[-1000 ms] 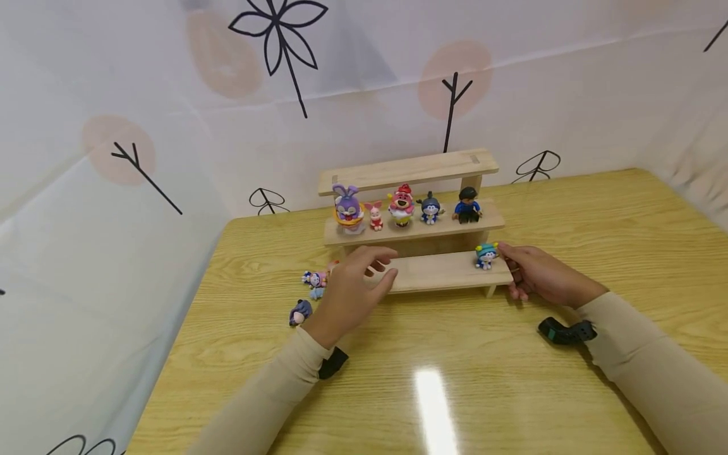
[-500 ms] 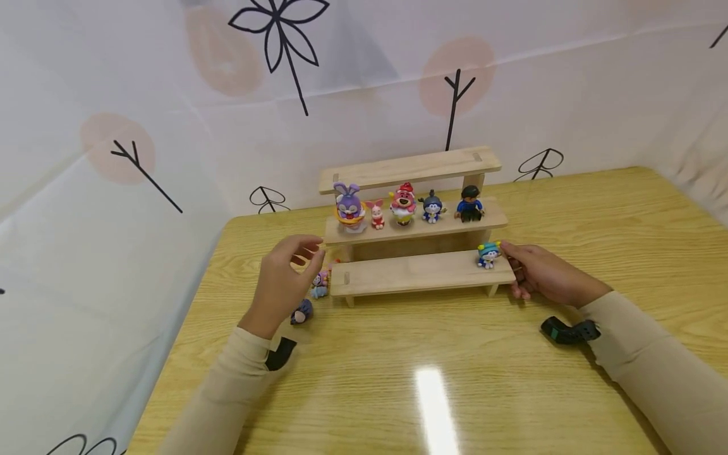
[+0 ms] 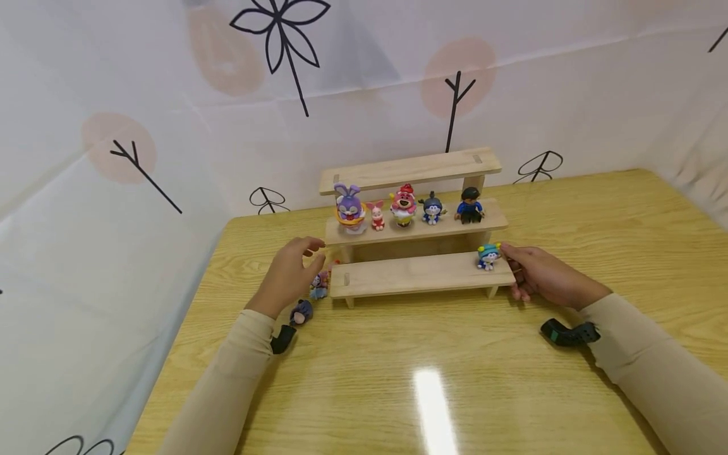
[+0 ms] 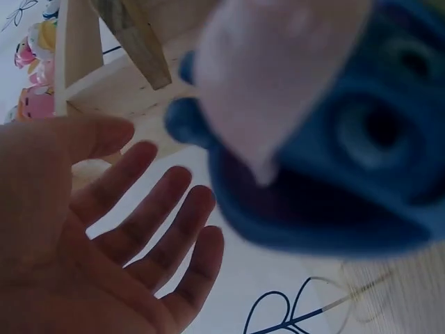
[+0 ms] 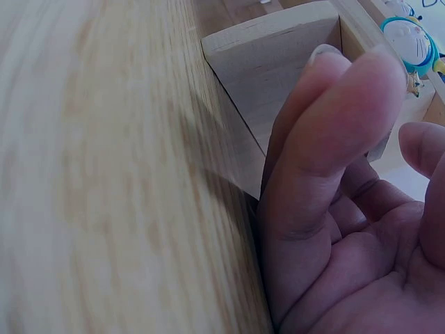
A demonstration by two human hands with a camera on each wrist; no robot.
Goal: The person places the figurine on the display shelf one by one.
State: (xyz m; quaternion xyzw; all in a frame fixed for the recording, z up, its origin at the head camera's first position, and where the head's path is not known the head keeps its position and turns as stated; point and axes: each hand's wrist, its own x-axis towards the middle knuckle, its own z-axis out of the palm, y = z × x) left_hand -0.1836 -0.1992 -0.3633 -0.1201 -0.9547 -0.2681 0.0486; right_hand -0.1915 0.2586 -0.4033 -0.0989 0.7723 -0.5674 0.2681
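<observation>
Left hand (image 3: 287, 272): spread, gently bent, holding nothing, just left of rack (image 3: 406, 273)
Right hand (image 3: 540, 276): loosely curled, no hold visible, at rack's right end; contact unclear
Cap figure (image 3: 488, 258): on rack's lowest step, right end; upright, long axis vertical, facing front; teal cap, yellow knobs
Blue figure (image 3: 303, 311): on table (image 3: 352, 373), left of rack; pink side frontward, long axis unclear
Row (image 3: 403, 205): five figures upright on rack's middle step

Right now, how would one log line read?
left hand: empty, near table figurines | right hand: beside teal-hatted figurine, at right end of bottom shelf
</observation>
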